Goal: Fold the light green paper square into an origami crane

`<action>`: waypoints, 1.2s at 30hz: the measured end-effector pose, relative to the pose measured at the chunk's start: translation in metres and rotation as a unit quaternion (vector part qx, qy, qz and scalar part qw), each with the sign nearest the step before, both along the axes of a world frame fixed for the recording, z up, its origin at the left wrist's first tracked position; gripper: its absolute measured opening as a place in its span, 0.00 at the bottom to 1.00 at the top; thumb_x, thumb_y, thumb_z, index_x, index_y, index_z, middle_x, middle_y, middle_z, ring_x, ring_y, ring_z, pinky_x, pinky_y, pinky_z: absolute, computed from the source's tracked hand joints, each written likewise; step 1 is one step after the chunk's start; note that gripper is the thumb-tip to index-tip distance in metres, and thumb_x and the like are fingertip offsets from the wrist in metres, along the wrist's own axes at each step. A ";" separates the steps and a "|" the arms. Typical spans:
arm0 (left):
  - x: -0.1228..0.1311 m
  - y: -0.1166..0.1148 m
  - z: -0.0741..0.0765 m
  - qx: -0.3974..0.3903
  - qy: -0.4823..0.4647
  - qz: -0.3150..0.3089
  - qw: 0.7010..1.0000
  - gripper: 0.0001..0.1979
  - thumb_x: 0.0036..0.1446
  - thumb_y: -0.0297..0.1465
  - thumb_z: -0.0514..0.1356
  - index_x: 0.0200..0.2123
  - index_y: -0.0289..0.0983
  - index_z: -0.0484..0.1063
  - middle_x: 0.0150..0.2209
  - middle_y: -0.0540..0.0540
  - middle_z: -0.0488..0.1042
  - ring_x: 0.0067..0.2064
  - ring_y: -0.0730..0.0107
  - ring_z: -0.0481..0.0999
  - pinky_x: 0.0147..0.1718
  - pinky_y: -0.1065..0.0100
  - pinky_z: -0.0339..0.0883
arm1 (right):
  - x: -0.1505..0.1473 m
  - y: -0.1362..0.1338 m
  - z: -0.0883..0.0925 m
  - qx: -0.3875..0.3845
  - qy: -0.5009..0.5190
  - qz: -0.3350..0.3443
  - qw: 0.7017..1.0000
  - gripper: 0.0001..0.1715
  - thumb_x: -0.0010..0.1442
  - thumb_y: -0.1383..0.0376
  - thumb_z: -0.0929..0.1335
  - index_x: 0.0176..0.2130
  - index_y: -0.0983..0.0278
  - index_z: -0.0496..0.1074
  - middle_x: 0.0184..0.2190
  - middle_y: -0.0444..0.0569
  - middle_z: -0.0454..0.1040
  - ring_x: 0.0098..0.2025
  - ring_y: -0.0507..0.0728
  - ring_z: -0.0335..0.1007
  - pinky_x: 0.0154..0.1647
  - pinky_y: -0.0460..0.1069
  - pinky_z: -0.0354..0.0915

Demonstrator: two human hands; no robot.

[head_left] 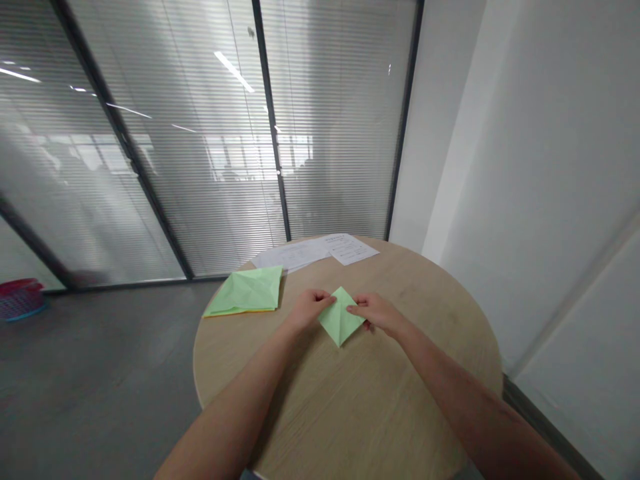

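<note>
A small light-green folded paper square point(341, 317) lies like a diamond on the round wooden table point(350, 400). My left hand point(309, 307) pinches its left corner with closed fingers. My right hand point(376, 311) grips its right corner, fingers pressed together on the paper. Both forearms reach in from the bottom of the view.
A stack of light-green paper sheets point(247, 291) lies at the table's left edge. White printed sheets point(320, 252) rest at the far edge. Glass partitions with blinds stand behind, a white wall to the right, and a red basket point(20, 297) on the floor far left.
</note>
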State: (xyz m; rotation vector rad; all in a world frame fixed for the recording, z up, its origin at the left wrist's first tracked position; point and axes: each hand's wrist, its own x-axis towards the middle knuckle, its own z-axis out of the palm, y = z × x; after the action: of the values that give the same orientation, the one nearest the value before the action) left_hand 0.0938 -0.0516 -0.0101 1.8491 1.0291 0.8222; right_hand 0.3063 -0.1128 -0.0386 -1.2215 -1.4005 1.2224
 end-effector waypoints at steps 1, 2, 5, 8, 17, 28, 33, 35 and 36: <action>0.000 0.001 0.000 0.005 -0.001 0.008 1.000 0.21 0.47 0.50 0.65 0.23 0.36 0.77 0.22 0.49 0.71 0.26 0.69 0.65 0.27 0.68 0.54 | 0.000 0.000 0.000 -0.006 -0.002 -0.003 1.000 0.13 0.55 0.57 0.76 0.33 0.64 0.80 0.22 0.45 0.77 0.16 0.47 0.63 0.13 0.41 0.54; -0.001 0.001 0.000 0.010 -0.005 0.019 1.000 0.21 0.47 0.50 0.65 0.23 0.36 0.77 0.22 0.49 0.71 0.26 0.69 0.65 0.27 0.68 0.54 | 0.000 0.000 0.000 -0.015 -0.003 -0.008 1.000 0.14 0.55 0.56 0.76 0.32 0.64 0.79 0.21 0.45 0.77 0.15 0.47 0.63 0.13 0.41 0.53; -0.005 0.006 0.000 0.019 -0.030 0.059 0.998 0.22 0.47 0.51 0.65 0.24 0.36 0.77 0.22 0.49 0.71 0.26 0.69 0.65 0.27 0.68 0.54 | 0.004 0.001 0.001 -0.042 -0.008 -0.033 0.999 0.16 0.55 0.54 0.77 0.33 0.64 0.77 0.20 0.47 0.77 0.16 0.48 0.64 0.14 0.42 0.53; -0.008 0.011 -0.002 0.028 -0.039 0.090 0.995 0.22 0.49 0.50 0.64 0.26 0.35 0.77 0.23 0.49 0.71 0.26 0.70 0.65 0.26 0.69 0.55 | 0.009 0.003 0.002 -0.038 -0.006 -0.064 0.997 0.15 0.54 0.56 0.77 0.34 0.65 0.78 0.23 0.49 0.78 0.19 0.50 0.68 0.16 0.42 0.55; -0.007 0.002 0.002 -0.073 -0.067 -0.001 0.995 0.21 0.50 0.49 0.68 0.31 0.34 0.78 0.24 0.49 0.74 0.24 0.71 0.70 0.24 0.69 0.64 | 0.010 0.014 -0.001 0.007 0.084 -0.153 0.985 0.10 0.57 0.59 0.75 0.33 0.63 0.75 0.31 0.50 0.80 0.29 0.54 0.76 0.24 0.46 0.68; -0.009 -0.001 0.001 -0.127 -0.039 -0.050 0.990 0.21 0.54 0.48 0.66 0.26 0.34 0.75 0.21 0.49 0.73 0.23 0.72 0.71 0.26 0.70 0.67 | 0.004 0.011 -0.003 0.013 0.195 -0.098 0.976 0.22 0.57 0.53 0.75 0.46 0.62 0.73 0.45 0.55 0.82 0.40 0.59 0.80 0.39 0.51 0.76; -0.011 0.004 -0.002 -0.118 -0.006 -0.061 0.991 0.21 0.50 0.49 0.68 0.25 0.35 0.75 0.20 0.50 0.71 0.23 0.70 0.71 0.25 0.69 0.64 | -0.004 0.012 -0.013 -0.004 0.141 -0.057 0.988 0.24 0.53 0.56 0.77 0.47 0.63 0.76 0.43 0.55 0.82 0.36 0.57 0.78 0.33 0.49 0.74; -0.012 0.006 -0.003 -0.105 -0.001 -0.076 0.992 0.21 0.48 0.49 0.69 0.27 0.34 0.77 0.22 0.50 0.71 0.24 0.70 0.70 0.25 0.69 0.64 | -0.004 0.013 -0.016 -0.004 0.116 -0.058 0.992 0.23 0.52 0.56 0.76 0.45 0.64 0.76 0.39 0.53 0.82 0.32 0.55 0.76 0.30 0.48 0.72; -0.011 0.007 -0.004 -0.097 -0.006 -0.080 0.992 0.22 0.48 0.49 0.68 0.28 0.34 0.78 0.23 0.50 0.71 0.25 0.70 0.70 0.26 0.68 0.64 | -0.004 0.014 -0.016 -0.004 0.104 -0.058 0.993 0.23 0.52 0.56 0.76 0.44 0.65 0.77 0.37 0.53 0.81 0.30 0.54 0.75 0.28 0.47 0.70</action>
State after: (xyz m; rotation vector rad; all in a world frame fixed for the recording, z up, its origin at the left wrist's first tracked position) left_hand 0.0824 -0.0446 -0.0141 1.7317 0.9067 0.6162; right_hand 0.3024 -0.0990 -0.0550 -1.1292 -1.1572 1.2370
